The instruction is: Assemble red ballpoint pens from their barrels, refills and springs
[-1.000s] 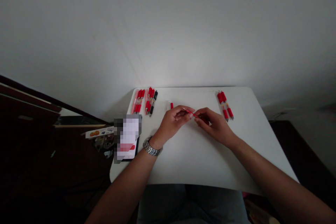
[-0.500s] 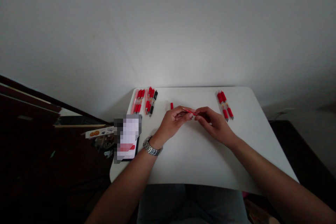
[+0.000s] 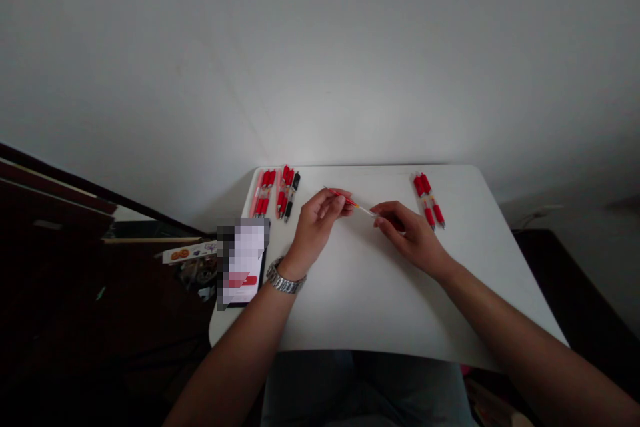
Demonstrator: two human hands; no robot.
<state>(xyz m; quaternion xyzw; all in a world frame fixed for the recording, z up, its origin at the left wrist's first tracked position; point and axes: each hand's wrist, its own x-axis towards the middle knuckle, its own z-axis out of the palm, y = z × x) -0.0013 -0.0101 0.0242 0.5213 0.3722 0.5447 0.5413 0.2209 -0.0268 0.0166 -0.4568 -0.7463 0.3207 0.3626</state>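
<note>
Between my two hands stretches a thin red pen refill, slanting down to the right, with a yellowish stretch and then a pale, clear end. My left hand pinches its red part, and a fine tip sticks out past the fingers on the far left. The pale end runs into the fingertips of my right hand, which are closed on it. Whether a separate clear piece sits in the right fingers is too small to make out. Both hands are held over the middle of the white table.
Red pens and a black pen lie at the back left. Two red click pens lie together on the right. A phone with a blurred screen rests at the left edge. A wall stands behind the table.
My left hand has moved left and slightly away, drawing apart from my right, so more of the refill shows. The red and clear pen parts behind my left hand are now hidden.
</note>
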